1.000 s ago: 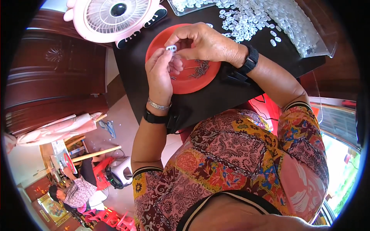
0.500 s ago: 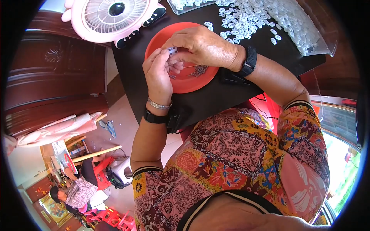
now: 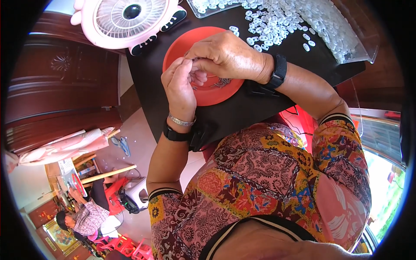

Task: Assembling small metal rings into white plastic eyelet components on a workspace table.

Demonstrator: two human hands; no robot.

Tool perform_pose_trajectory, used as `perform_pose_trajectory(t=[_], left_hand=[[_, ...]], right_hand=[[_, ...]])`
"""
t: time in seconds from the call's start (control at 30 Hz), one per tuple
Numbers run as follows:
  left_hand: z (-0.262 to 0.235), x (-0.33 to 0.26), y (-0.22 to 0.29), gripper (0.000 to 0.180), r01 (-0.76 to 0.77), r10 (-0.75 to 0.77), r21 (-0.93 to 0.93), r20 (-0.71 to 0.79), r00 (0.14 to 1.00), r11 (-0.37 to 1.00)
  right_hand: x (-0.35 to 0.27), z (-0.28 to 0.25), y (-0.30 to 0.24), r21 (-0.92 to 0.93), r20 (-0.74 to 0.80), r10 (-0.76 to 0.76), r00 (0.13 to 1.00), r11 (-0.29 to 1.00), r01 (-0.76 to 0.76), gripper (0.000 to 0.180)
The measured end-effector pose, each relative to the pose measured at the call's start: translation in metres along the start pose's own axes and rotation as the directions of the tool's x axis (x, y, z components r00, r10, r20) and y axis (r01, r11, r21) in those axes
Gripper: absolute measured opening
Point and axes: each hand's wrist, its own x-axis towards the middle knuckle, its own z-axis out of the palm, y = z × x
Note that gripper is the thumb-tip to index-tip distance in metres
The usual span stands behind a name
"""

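Note:
Over a red round plate (image 3: 208,97), my two hands meet with fingertips pressed together. My left hand (image 3: 180,86) and my right hand (image 3: 227,54) are both closed around a small white plastic piece (image 3: 194,60), almost wholly hidden by the fingers. Small grey screw-like pins (image 3: 223,82) lie in the plate under the hands. Beyond the right hand, a heap of white oval plastic pieces with two holes each (image 3: 268,30) spreads across the black table (image 3: 236,112).
A pink fan (image 3: 132,21) stands at the far left of the table. More ovals fill a clear bin (image 3: 346,43) at the far right and a tray (image 3: 212,8) at the back. Another person (image 3: 89,216) sits at lower left. Blue slippers (image 3: 122,145) lie on the floor.
The fingers have closed further over the dotted white piece, which was plainly visible before. Both hands have otherwise hardly moved.

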Motion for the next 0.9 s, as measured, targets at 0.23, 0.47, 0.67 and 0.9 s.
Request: perform_pose_trajectory(t=[0.23, 0.47, 0.67, 0.9], left_hand=[[-0.006, 0.009, -0.003, 0.026, -0.102, 0.104, 0.033, -0.067, 0.992, 0.994], [0.001, 0.006, 0.006, 0.021, -0.107, 0.110, 0.041, -0.072, 0.991, 0.993], [0.000, 0.000, 0.006, 0.022, -0.071, 0.077, 0.072, -0.087, 0.993, 0.995], [0.002, 0.004, 0.002, 0.024, -0.103, 0.106, 0.043, -0.059, 0.993, 0.994]], right_hand=[[0.004, 0.000, 0.001, 0.251, -0.041, 0.198, 0.979, 0.951, -0.182, 0.049], [0.004, -0.008, 0.002, 0.217, -0.066, 0.095, 0.993, 0.973, -0.079, 0.028], [0.001, -0.003, 0.000, 0.194, -0.097, 0.036, 0.995, 0.981, -0.016, 0.022], [0.000, -0.004, 0.002, 0.130, -0.098, 0.011, 0.995, 0.992, 0.002, 0.022]])
